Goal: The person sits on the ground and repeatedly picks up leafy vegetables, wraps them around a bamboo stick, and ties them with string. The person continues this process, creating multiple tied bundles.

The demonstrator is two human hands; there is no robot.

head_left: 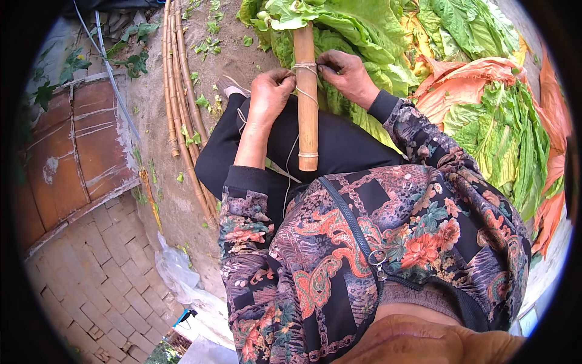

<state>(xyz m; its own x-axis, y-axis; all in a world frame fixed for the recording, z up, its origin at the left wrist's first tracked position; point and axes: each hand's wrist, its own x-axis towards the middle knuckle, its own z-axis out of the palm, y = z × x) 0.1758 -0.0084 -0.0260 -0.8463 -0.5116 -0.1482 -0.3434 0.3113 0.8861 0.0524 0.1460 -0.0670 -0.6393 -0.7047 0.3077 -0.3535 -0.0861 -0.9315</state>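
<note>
A cylindrical tan bamboo pole (307,124) lies over the black-trousered lap (354,142), apparently for support, while the left hand (271,94) and right hand (347,74), fingertips pinched closed beside it, seemingly grip the thin pale string (305,65) for tension.

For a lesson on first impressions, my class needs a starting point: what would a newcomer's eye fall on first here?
Probably the bamboo pole running down the upper centre, with string around it between the left hand and the right hand. Large green leaves fill much of the upper right, beside salmon-coloured sheeting. The boldly patterned floral jacket spreads across the lower middle.
</note>
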